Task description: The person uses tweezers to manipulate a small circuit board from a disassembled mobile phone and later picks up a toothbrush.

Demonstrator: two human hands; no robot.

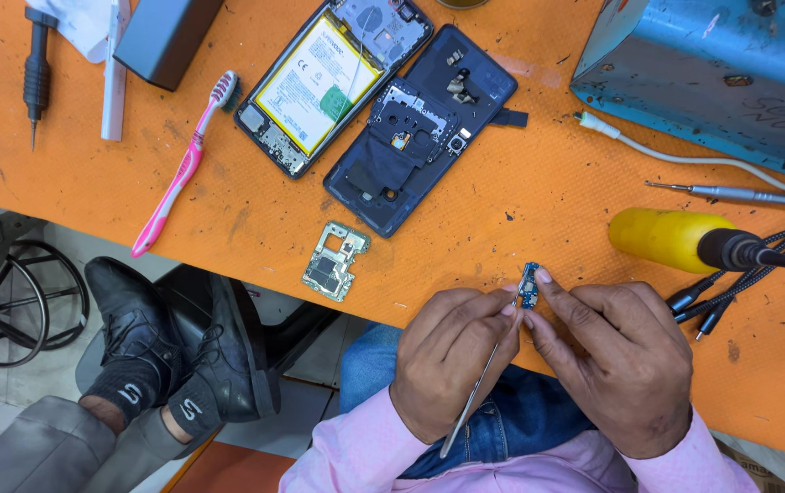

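Pinched at its edges in right hand (616,365), small blue circuit board (528,286); tweezers (479,383) gripped in left hand (447,356), tip touching it. Probably light, stiff, fragile; best held by edges. At ten o'clock, opened phone (333,78).

We see a small blue circuit board (528,286), a worn orange table top (520,201) speckled with dark marks, a pink-and-white plastic toothbrush (183,169), a yellow battery in the opened phone (319,78), our pink shirt sleeves (365,447)
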